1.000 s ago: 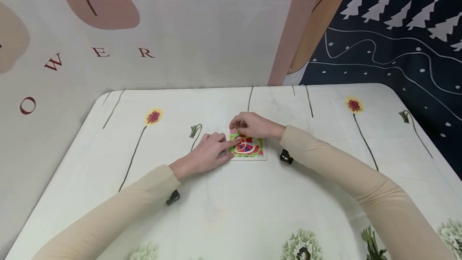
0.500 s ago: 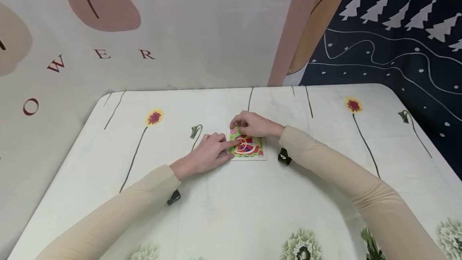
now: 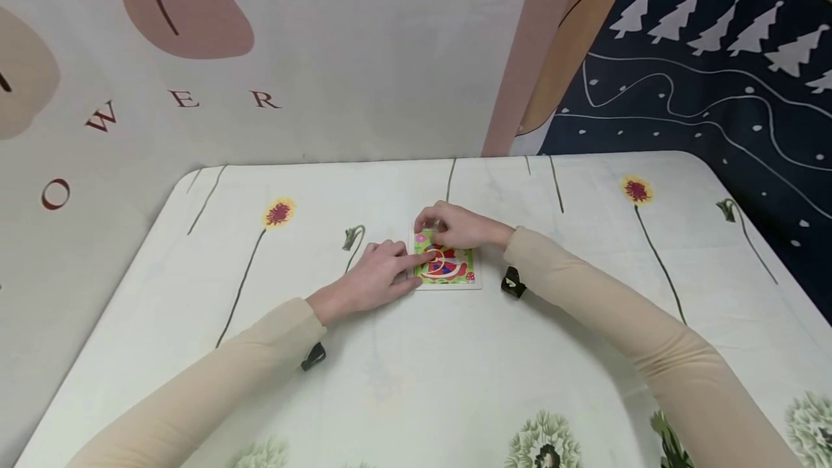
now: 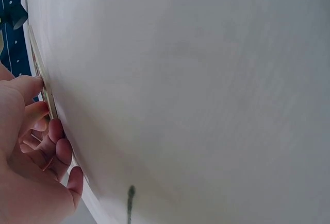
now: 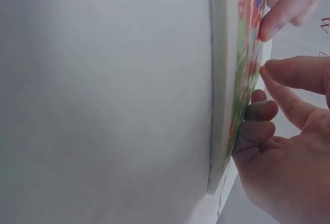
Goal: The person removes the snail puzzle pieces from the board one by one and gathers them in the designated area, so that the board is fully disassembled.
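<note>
Touching the picture board [image 3: 455, 271] with the left hand [image 3: 373, 278], forefinger and thumb apart — holding the right hand [image 3: 458, 225] bent over its far side, pinching or not, can't tell.

plain beige long sleeves [image 3: 611, 302], black wrist pieces [image 3: 513, 282]

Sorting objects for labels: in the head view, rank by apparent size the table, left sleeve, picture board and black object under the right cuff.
Table
Left sleeve
Picture board, partly covered
Black object
</note>
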A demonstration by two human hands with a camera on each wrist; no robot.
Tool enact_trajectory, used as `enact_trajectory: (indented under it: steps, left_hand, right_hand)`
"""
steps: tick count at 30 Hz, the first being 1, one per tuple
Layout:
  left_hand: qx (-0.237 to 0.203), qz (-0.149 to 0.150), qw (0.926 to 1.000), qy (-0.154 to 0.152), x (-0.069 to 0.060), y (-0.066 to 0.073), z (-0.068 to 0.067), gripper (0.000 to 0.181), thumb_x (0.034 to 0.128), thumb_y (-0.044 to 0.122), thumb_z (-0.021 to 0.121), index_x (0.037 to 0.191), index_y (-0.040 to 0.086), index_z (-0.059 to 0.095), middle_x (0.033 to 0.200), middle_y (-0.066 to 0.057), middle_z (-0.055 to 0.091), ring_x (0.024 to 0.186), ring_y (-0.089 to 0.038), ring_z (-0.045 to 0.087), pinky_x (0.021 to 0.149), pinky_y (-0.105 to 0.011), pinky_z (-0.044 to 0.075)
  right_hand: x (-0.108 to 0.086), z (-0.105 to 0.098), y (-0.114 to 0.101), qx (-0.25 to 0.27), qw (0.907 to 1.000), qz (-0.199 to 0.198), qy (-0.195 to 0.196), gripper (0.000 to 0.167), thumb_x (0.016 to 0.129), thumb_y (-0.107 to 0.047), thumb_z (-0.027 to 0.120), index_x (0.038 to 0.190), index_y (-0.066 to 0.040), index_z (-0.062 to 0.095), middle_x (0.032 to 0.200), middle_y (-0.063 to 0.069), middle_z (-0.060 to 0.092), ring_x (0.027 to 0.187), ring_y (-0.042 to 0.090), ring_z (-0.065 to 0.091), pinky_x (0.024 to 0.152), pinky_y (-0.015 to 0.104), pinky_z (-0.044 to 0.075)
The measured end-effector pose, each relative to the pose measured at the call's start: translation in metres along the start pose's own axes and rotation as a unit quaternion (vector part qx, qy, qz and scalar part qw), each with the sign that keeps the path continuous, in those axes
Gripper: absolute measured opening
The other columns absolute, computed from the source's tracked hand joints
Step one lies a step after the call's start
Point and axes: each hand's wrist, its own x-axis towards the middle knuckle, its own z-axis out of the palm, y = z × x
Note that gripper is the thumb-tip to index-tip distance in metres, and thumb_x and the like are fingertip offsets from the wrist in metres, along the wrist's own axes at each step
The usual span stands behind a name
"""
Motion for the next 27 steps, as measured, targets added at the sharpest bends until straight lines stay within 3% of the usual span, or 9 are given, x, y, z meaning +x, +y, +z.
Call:
enact_trajectory:
  steps: [9, 18, 27]
  left_hand:
    - [-0.005, -0.001, 1.0, 0.002, 0.001, 0.0, 0.001, 0.048, 0.0995, 0.028, 0.069, 0.145, 0.014, 0.062, 0.088, 0.002, 0.052, 0.083, -0.016, 0.044, 0.077, -0.035, 0.033]
    - [-0.001, 0.001, 1.0, 0.005, -0.001, -0.002, 0.001, 0.048, 0.0994, 0.027, 0.07, 0.146, 0.015, 0.062, 0.087, 0.001, 0.051, 0.082, -0.017, 0.044, 0.076, -0.036, 0.033]
    - [-0.005, -0.004, 1.0, -0.004, 0.0, -0.001, 0.001, 0.05, 0.0998, 0.028, 0.069, 0.147, 0.015, 0.06, 0.09, 0.0, 0.053, 0.084, -0.018, 0.045, 0.076, -0.035, 0.034]
  right_hand:
    - [-0.005, 0.001, -0.001, 0.033, 0.9995, 0.003, -0.001, 0.033, 0.1, 0.005, 0.053, 0.132, 0.0, 0.06, 0.133, 0.015, 0.059, 0.095, 0.023, 0.051, 0.089, 0.034, 0.043]
    - [-0.009, 0.003, -0.002, 0.052, 0.9985, -0.001, 0.019, 0.033, 0.101, 0.004, 0.053, 0.133, -0.001, 0.06, 0.136, 0.015, 0.059, 0.116, 0.03, 0.059, 0.104, 0.043, 0.047]
    - [-0.011, 0.002, 0.002, 0.074, 0.9959, -0.016, 0.049, 0.024, 0.103, -0.001, 0.056, 0.125, 0.0, 0.065, 0.126, 0.015, 0.065, 0.115, 0.032, 0.063, 0.101, 0.043, 0.05]
